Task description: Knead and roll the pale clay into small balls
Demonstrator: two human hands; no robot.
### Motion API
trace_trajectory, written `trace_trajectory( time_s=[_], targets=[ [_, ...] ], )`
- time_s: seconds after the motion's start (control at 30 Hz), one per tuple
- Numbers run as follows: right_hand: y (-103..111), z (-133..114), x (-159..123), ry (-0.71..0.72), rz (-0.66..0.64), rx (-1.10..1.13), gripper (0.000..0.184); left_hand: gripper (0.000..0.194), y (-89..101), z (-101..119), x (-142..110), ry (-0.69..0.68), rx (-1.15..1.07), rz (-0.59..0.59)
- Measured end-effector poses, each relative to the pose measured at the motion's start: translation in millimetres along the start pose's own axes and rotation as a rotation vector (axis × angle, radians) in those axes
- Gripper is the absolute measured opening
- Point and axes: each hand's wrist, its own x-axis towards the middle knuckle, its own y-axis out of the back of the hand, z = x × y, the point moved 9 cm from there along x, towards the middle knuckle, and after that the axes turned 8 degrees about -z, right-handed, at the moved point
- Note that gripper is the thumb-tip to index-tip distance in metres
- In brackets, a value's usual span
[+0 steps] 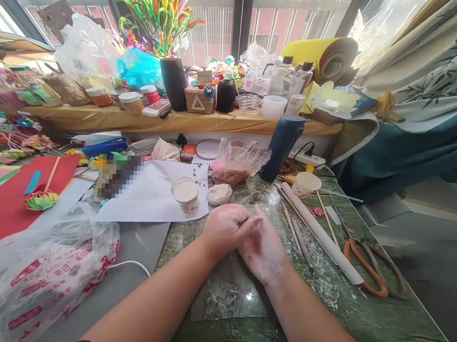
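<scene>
My left hand (225, 229) is cupped over the fingers of my right hand (266, 252), and the two are pressed together. White residue coats both, most heavily the right palm. Whatever lies between them, if anything, is hidden. Below them lies a clear sheet (225, 298) with smears on it. Just beyond the left hand is a white lump of what looks like clay (219, 194). A lidded paper cup (187, 197) stands left of that lump, and behind it sits a clear bag (232, 171) of reddish-brown material.
Right of my hands lie a white rolling rod (324, 237), thin sticks (292, 228) and orange-handled scissors (367, 267). An open paper cup (306, 184) and a tall dark blue bottle (281, 148) stand behind. White paper (146, 197) and a crumpled plastic bag (46, 279) lie left.
</scene>
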Motion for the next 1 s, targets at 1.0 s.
trace_trajectory(
  time_s=[1.0],
  targets=[
    [36, -43, -3, 0.371, 0.279, 0.043, 0.036, 0.042, -18.6, 1, 1, -0.091, -0.246, -0.227]
  ],
)
